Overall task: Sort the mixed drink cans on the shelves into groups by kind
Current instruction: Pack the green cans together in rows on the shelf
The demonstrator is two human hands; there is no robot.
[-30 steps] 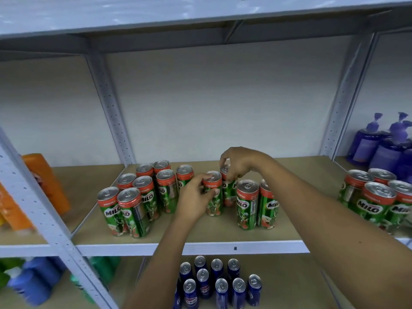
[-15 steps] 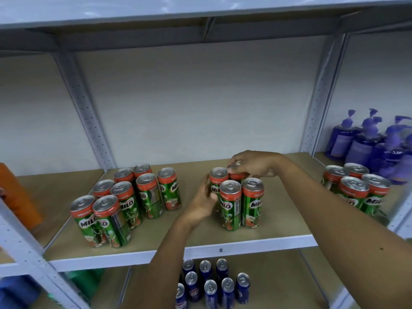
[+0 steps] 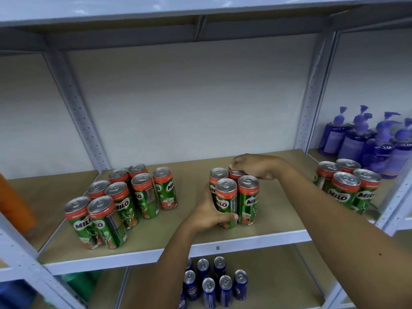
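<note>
Glossy metal cans; matt wood shelf.

The green cans read "MILO" and "ORIGINAL" on their sides.

Two bare forearms and hands, nothing worn

The person's left hand and right hand show uncovered, with no ring, watch, bracelet or glove visible on either one. Both forearms are bare along their whole visible length; no sleeve or cuff enters the view. The right forearm carries one small dark spot on its upper surface, toward the elbow. The fingernails look short and unpainted where they show.
</note>
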